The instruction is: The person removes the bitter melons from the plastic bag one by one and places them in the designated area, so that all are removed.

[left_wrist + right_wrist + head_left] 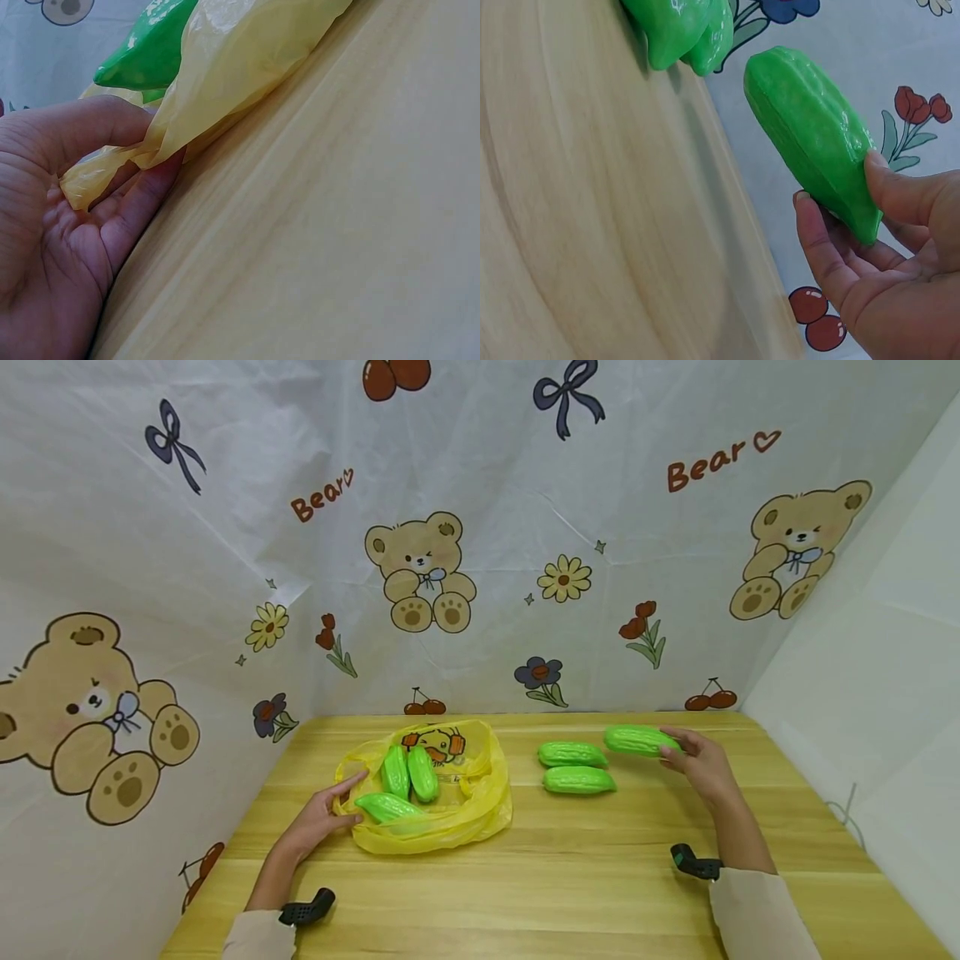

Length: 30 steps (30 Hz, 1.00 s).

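My right hand (701, 766) pinches one end of a green toy bitter melon (637, 741) between thumb and fingers. In the right wrist view, the same bitter melon (806, 124) is raised off the wooden table. Two more bitter melons (577, 779) lie side by side on the table, left of that hand. A yellow plastic bag (487, 810) lies spread with its mouth wide, three bitter melons (395, 772) inside. At the bag's left edge, my left hand (318, 818) pinches the rim; the left wrist view shows the yellow film (161, 135) between thumb and fingers.
The wooden table (525, 893) runs back to a white cloth (495, 635) printed with bears and flowers. Another patterned cloth stands along the left, and a plain white wall (885, 693) along the right. A thin cable (847, 810) hangs near the right edge.
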Tool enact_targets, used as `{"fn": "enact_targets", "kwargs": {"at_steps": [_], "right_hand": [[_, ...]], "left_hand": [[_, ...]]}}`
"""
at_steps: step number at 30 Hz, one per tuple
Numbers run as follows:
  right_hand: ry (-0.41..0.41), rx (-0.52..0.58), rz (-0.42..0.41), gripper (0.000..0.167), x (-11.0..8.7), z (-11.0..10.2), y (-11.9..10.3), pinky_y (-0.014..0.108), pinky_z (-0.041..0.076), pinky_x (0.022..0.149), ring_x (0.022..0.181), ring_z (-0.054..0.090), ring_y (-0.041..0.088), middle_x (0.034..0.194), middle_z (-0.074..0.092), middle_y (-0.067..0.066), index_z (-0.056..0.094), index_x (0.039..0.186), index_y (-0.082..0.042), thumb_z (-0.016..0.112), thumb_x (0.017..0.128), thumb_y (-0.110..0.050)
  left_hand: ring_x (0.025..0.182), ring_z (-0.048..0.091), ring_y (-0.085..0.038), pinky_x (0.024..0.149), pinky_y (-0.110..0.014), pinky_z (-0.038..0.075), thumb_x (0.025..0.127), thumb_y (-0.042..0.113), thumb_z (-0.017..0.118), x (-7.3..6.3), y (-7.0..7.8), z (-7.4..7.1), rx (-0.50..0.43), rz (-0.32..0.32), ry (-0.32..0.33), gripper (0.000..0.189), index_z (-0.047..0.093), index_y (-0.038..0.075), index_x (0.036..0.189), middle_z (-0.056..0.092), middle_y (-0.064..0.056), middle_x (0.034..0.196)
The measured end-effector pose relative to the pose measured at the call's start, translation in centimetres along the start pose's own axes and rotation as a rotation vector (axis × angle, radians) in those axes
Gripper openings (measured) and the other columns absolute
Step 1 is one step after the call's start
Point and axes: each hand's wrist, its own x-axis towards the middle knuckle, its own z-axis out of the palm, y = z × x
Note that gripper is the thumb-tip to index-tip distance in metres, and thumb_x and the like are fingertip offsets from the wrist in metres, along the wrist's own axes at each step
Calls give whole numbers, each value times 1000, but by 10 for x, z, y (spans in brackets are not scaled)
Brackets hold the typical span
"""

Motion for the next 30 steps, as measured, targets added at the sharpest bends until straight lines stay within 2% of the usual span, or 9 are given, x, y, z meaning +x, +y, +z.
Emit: {"fn": "enact_targets", "kwargs": {"at_steps": [4, 9, 12, 19, 22, 25, 28, 30], "right_hand": [[-8, 16, 55, 54, 0, -2, 6, 34, 55, 89, 93, 63, -4, 142, 44, 36, 37, 150, 13, 53, 106, -13], [-7, 29, 116, 54, 1, -4, 12, 35, 56, 89, 91, 65, 0, 133, 54, 28, 36, 150, 14, 54, 105, -12], [-10, 23, 144, 54, 2, -4, 14, 34, 56, 88, 90, 66, 2, 133, 53, 26, 36, 150, 13, 54, 105, -13], [-34, 42, 201, 53, 1, -5, 16, 32, 56, 86, 90, 69, 10, 154, 26, 37, 33, 152, 11, 50, 107, -9], [-36, 47, 211, 53, 1, -5, 17, 31, 56, 86, 89, 69, 10, 155, 23, 37, 32, 153, 11, 49, 107, -8], [-32, 40, 218, 53, 1, -6, 18, 31, 57, 85, 88, 70, 11, 152, 27, 37, 33, 153, 10, 49, 107, -9], [-24, 22, 228, 52, 1, -6, 21, 31, 57, 84, 88, 70, 13, 145, 35, 35, 35, 153, 10, 50, 107, -11], [-22, 13, 231, 52, 0, -6, 22, 32, 57, 84, 88, 70, 15, 140, 39, 32, 35, 153, 10, 50, 107, -12]], "left_hand": [[111, 36, -29, 92, -26, 34, 86, 12, 81, 0, 0, 0, 4, 0, -1, 78, 45, 12, 155, 48, -16, 146], [111, 35, -29, 92, -25, 34, 85, 13, 81, 0, 0, 0, 5, -4, -3, 78, 45, 12, 155, 47, -15, 147], [110, 34, -29, 86, -23, 36, 86, 11, 81, 0, 1, 0, -11, 2, -4, 78, 44, 11, 155, 47, -17, 145], [108, 34, -27, 81, -22, 37, 86, 10, 80, -1, 2, 0, -15, 11, -2, 78, 44, 9, 155, 48, -19, 141], [107, 34, -27, 75, -24, 37, 85, 9, 80, 0, 3, 0, -23, 1, 2, 78, 45, 9, 154, 48, -20, 138], [111, 35, -28, 80, -22, 38, 85, 10, 81, 0, 3, 0, -16, -6, 6, 77, 45, 10, 154, 48, -18, 144], [117, 37, -30, 94, -23, 34, 85, 12, 81, 0, 2, 0, 5, -10, 7, 78, 46, 11, 154, 43, -14, 155], [117, 38, -30, 99, -26, 33, 85, 13, 81, 0, 1, 0, 15, -13, 9, 77, 46, 11, 154, 42, -13, 157]]}}
